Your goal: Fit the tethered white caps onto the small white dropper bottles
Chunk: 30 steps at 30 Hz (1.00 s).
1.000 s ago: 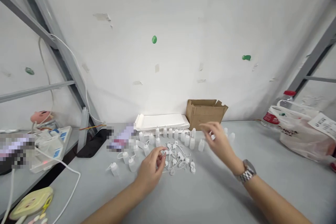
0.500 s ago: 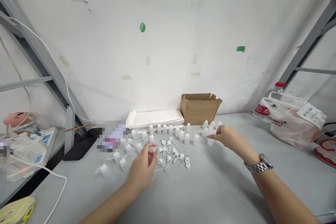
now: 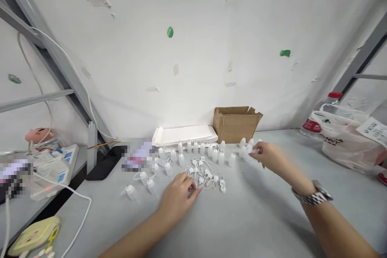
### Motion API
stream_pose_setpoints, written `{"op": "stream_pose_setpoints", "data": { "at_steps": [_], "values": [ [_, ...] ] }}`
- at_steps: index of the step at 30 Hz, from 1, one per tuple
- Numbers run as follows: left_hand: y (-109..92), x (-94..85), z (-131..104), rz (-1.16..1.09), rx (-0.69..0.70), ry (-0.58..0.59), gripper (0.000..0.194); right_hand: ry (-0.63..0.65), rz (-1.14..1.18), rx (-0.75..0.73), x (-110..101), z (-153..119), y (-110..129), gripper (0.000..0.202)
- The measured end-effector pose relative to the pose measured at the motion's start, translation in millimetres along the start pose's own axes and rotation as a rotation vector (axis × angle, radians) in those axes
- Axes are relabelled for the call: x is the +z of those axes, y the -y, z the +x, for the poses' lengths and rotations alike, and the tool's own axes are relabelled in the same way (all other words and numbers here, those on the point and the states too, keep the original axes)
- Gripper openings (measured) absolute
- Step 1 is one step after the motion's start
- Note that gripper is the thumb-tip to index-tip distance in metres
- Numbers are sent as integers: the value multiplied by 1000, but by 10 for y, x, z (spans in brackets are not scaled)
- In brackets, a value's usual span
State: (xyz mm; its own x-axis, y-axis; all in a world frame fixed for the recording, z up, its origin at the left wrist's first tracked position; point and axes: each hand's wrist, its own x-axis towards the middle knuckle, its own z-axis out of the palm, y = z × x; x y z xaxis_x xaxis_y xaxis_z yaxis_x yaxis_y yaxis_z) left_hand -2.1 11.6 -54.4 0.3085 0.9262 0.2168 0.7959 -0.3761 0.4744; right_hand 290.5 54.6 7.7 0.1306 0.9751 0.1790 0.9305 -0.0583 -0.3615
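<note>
Loose white caps with thin tails [image 3: 203,172] lie tangled in a pile at the middle of the desk. My left hand [image 3: 179,195] is at the pile's near left edge, its fingers curled and thumb tip close to them; whatever lies between the tips is too small to make out. Over on the right, my right hand [image 3: 267,156], with a metal watch on the wrist, pinches a small translucent plastic bottle [image 3: 256,150]. It hovers beside a cluster of uncapped bottles [image 3: 242,151], which it partly hides. Several capped bottles [image 3: 151,186] stand left of the pile, others behind it.
A brown cardboard box [image 3: 237,127] and flat white cartons [image 3: 186,135] are against the wall. To the right stand a plastic bag [image 3: 347,147] and a red-capped water bottle [image 3: 313,123]. A power strip [image 3: 57,175] and white cable [image 3: 86,213] lie left.
My left hand has moved right and nearer, to the near side of the cap pile. The right hand has drawn slightly back among the bottles, with one in its fingers. The view has turned left.
</note>
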Motion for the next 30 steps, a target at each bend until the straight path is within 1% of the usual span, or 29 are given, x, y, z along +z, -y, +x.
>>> {"op": "stream_pose_setpoints", "data": {
  "at_steps": [1,2,4,5,6,8,10,12,14,16,19,20,22,24,25,26,27,29,30],
  "values": [
    [0,-12,11,-25,-9,12,15,-11,69,-24,-69,-25,34,12],
    [0,-24,21,-51,-24,28,15,-41,197,-66,-130,-56,85,16],
    [-3,-45,35,-89,-51,57,15,-42,437,-207,-195,-133,238,25],
    [-4,-50,36,-97,-56,66,15,4,519,-293,-190,-174,333,27],
    [-5,-51,34,-99,-52,73,15,84,564,-380,-157,-215,433,27],
    [-7,-41,23,-102,-33,85,13,280,558,-522,-20,-291,618,19],
    [-3,-26,12,-124,-21,91,7,425,509,-592,179,-356,746,13],
    [8,-20,14,-171,-30,66,5,497,504,-598,387,-412,798,13],
    [22,-27,29,-246,-61,0,7,536,493,-591,558,-463,791,15],
    [31,-48,50,-346,-101,-72,10,537,453,-604,668,-508,762,13],
    [19,-80,71,-486,-156,-150,12,491,404,-676,724,-560,731,11],
    [8,-86,71,-525,-171,-172,13,449,408,-700,722,-573,728,12],
    [-24,-90,61,-608,-190,-200,13,304,453,-742,699,-598,731,16],
    [-65,-82,41,-732,-196,-189,15,143,523,-787,666,-635,743,18],
    [-87,-76,29,-816,-197,-170,15,101,557,-795,653,-663,754,18],
    [-108,-69,18,-907,-199,-141,16,99,586,-783,646,-696,769,16],
    [-128,-65,7,-997,-207,-106,18,130,609,-751,647,-733,788,15],
    [-159,-63,-7,-1132,-231,-42,19,223,634,-652,675,-809,837,15],
    [-168,-66,-11,-1165,-244,-23,20,257,635,-605,700,-840,864,17]
  ]
}}
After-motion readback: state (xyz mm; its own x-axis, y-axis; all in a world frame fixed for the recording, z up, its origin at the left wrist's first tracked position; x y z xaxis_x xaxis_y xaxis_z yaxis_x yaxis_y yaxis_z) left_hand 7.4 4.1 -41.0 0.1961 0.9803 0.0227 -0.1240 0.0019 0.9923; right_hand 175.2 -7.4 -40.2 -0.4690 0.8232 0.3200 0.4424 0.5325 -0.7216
